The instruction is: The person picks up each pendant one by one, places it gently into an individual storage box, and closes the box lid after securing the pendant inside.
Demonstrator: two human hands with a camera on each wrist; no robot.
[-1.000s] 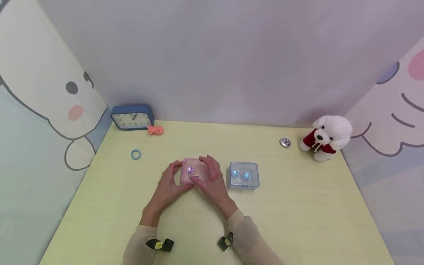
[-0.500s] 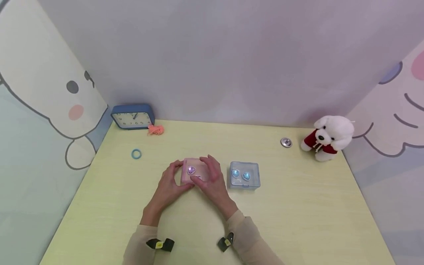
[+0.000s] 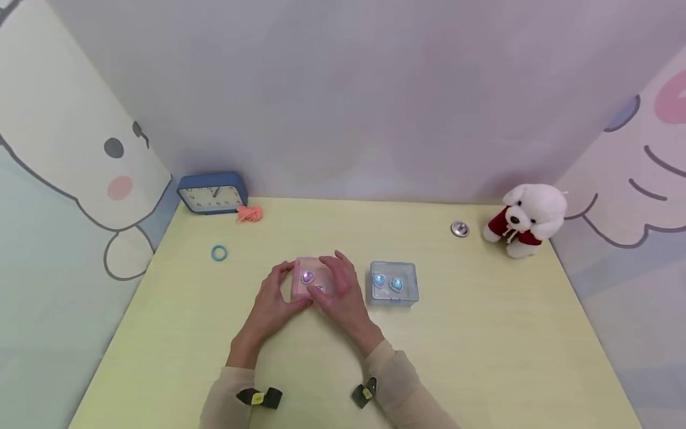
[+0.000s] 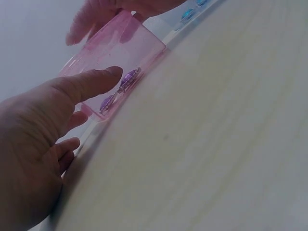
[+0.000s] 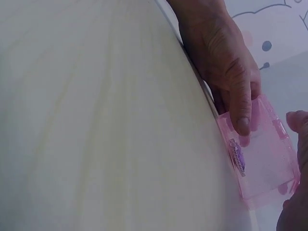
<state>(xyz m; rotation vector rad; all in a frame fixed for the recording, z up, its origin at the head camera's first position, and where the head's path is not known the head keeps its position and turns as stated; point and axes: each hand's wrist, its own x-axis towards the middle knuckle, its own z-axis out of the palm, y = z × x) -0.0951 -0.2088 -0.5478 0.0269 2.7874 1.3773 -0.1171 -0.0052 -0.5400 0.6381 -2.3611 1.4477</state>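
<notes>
A pink see-through box (image 3: 324, 271) sits on the table in the head view, with purple heart-shaped gems (image 3: 307, 277) showing through it. My left hand (image 3: 272, 305) grips its left side, thumb at the front and fingers behind. From the right, my right hand (image 3: 345, 298) holds the same box, its thumb at the front edge and fingers toward the back. The left wrist view has two purple gems (image 4: 129, 79) low inside the box (image 4: 139, 43), beside the left thumb. In the right wrist view the right hand (image 5: 297, 192) is mostly cut off.
Just right of the hands stands a clear bluish box (image 3: 393, 292) with blue heart gems (image 3: 396, 285). Farther back are a blue clock (image 3: 212, 193), coral yarn (image 3: 249, 214), a blue ring (image 3: 218, 253), a round metal piece (image 3: 460, 229) and a white plush dog (image 3: 530, 217).
</notes>
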